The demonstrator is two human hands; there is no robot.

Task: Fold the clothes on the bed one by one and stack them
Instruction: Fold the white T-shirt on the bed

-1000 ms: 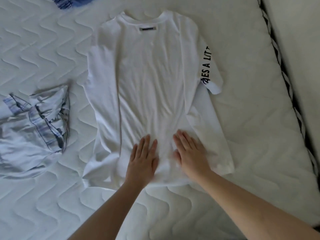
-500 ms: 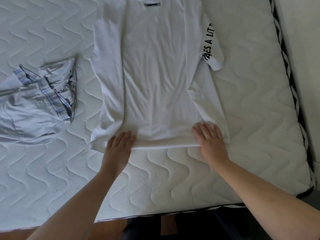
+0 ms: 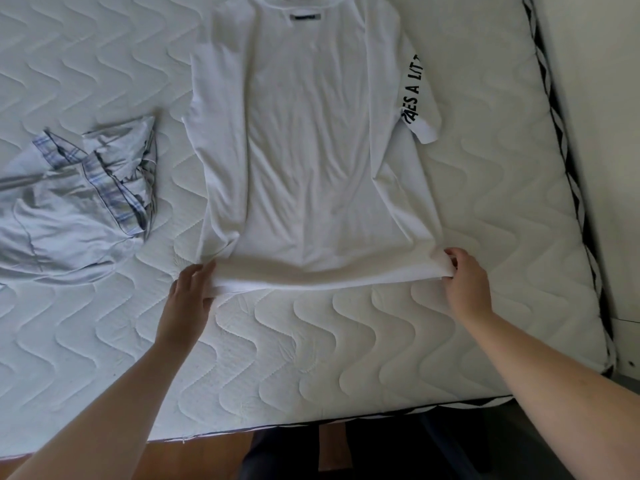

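We've got the white T-shirt (image 3: 304, 150) spread flat in the middle of the mattress (image 3: 346, 341), collar at the top of view w/ a small dark label (image 3: 306, 17) just below it. Both long sides are folded in over the body; the sleeve on the right sticks out past the fold, w/ black lettering (image 3: 414, 88) running along it, only partly readable. The fabric is lightly creased down the centre. The hem sits nearest us, bunched and lifted a little off the quilting.

Our left hand (image 3: 188, 292) grips the hem's left corner, thumb on top, fingers tucked under the cloth. Our right hand (image 3: 464, 275) pinches the right corner, fingers curled round the fabric.

To the left, apart from the shirt, lies a light blue garment (image 3: 69, 216) w/ plaid trim, rumpled, not folded; it's near the left corner but not touching. Nothing lies on the shirt itself.

The mattress near edge runs below our forearms, wood floor (image 3: 194, 455) showing beyond it. The right edge has black-and-white piping (image 3: 568, 174) against a pale wall (image 3: 595, 98). Bare quilting lies right of the shirt and between hem and near edge.
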